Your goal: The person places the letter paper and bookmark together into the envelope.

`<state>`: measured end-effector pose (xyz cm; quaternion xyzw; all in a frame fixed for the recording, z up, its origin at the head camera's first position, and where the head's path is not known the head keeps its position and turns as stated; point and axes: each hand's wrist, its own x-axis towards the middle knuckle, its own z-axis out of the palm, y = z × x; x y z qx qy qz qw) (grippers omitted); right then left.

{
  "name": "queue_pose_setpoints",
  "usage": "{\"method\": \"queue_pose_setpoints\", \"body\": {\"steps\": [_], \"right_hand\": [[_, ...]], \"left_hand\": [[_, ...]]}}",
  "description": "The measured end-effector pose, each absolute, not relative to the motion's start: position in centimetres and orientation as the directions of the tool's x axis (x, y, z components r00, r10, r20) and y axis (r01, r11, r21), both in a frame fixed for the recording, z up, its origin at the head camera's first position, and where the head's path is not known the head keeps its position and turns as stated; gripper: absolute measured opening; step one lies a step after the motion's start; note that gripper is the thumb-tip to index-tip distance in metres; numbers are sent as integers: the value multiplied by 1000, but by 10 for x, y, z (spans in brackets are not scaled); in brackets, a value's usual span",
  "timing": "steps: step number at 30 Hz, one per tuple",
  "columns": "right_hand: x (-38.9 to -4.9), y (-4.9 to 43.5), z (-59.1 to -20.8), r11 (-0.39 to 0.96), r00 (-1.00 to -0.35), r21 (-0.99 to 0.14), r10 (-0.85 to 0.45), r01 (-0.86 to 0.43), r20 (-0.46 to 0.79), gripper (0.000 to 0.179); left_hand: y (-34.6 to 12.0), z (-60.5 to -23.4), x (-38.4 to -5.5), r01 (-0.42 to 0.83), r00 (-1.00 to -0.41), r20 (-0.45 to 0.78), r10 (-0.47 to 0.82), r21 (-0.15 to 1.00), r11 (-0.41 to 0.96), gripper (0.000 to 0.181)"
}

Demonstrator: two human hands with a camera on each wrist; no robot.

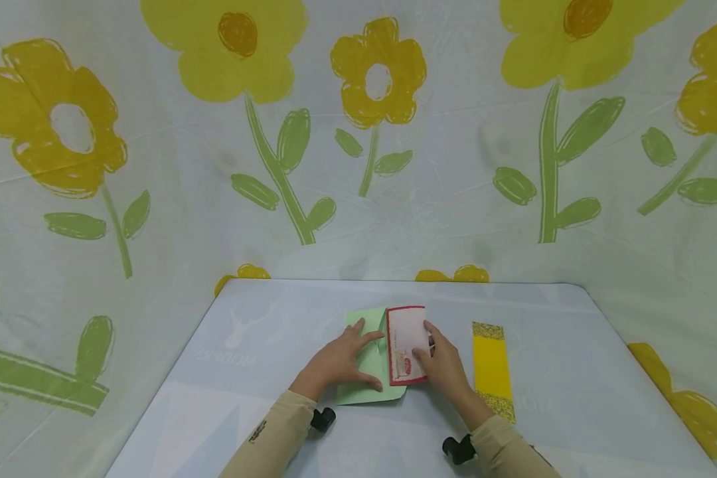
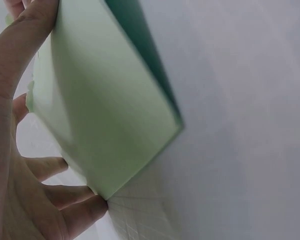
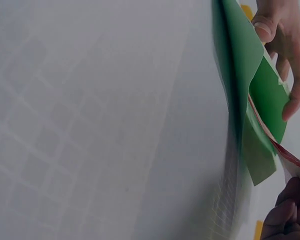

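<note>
A light green paper envelope (image 1: 364, 393) lies in the middle of the table, its right side gaping. My left hand (image 1: 340, 359) rests on it with fingers spread; the thumb and index finger reach toward the opening. In the left wrist view, several fingertips touch the edge of the envelope (image 2: 110, 110). My right hand (image 1: 445, 366) pinches the right edge of a white card (image 1: 403, 338) with a red border and a small printed picture. From the right wrist view, the red edge of the card (image 3: 285, 151) runs in beside the green layers of the envelope (image 3: 270, 95).
A yellow strip (image 1: 491, 365) with patterned ends lies on the table (image 1: 263, 345), right of my right hand. Behind the table hangs a white cloth (image 1: 430, 219) printed with yellow flowers. Dark wrist cameras sit below both hands.
</note>
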<state>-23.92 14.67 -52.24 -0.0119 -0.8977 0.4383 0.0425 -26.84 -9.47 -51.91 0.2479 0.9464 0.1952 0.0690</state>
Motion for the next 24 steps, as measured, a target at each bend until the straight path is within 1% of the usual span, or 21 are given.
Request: {"method": "queue_pose_setpoints", "body": {"steps": [15, 24], "right_hand": [[-240, 142, -524, 640, -998, -768, 44, 1, 35, 71], [-238, 138, -526, 652, -998, -757, 7, -45, 66, 68]], "left_hand": [[-95, -520, -270, 441, -870, -35, 492, 391, 808, 106], [-96, -521, -270, 468, -858, -19, 513, 382, 797, 106]]}}
